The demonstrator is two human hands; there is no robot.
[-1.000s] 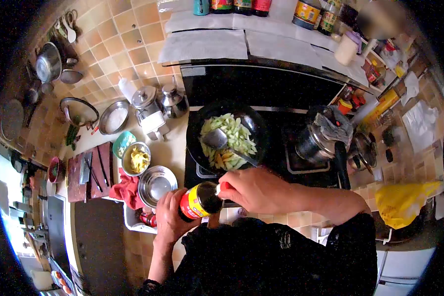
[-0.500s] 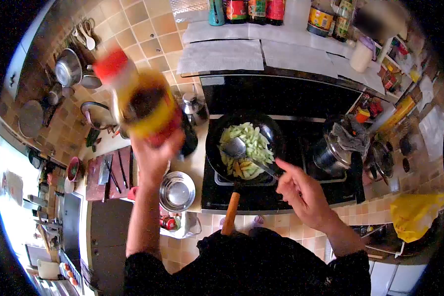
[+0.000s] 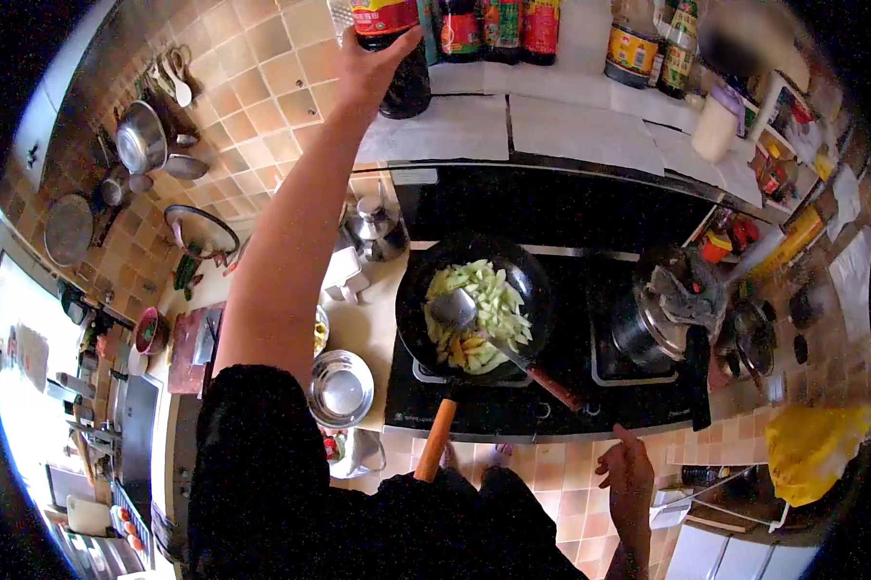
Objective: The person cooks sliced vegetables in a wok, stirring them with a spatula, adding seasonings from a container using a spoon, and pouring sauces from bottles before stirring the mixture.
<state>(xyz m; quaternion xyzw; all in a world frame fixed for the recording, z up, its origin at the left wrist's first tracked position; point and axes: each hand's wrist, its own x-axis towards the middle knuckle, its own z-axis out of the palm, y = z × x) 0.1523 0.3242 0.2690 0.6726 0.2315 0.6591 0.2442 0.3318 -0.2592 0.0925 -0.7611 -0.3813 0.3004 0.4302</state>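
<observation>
My left hand (image 3: 368, 70) reaches up to the shelf above the stove and grips a dark sauce bottle (image 3: 408, 89) with a red and yellow label. The bottle stands upright at the shelf's left end, its top cut off by the view. Low on the right, my right hand (image 3: 631, 474) holds nothing, index finger stretched and the others loosely bent, near the stove's front edge. A black wok (image 3: 537, 280) on the left burner contains pale green chopped vegetable pieces (image 3: 493, 295). In it rests a metal ladle (image 3: 452, 308), its reddish handle leaning over the wok's front rim.
The wok's wooden handle (image 3: 436, 440) points toward me. A lidded metal pot (image 3: 648, 324) sits on the right burner. Several bottles (image 3: 503, 29) line the shelf. Left of the stove are a steel bowl (image 3: 341, 389), a metal canister (image 3: 373, 227) and a cutting board (image 3: 186, 353).
My left hand has carried the sauce bottle from over the left counter up to the shelf. My right hand has left the ladle handle and dropped down and right.
</observation>
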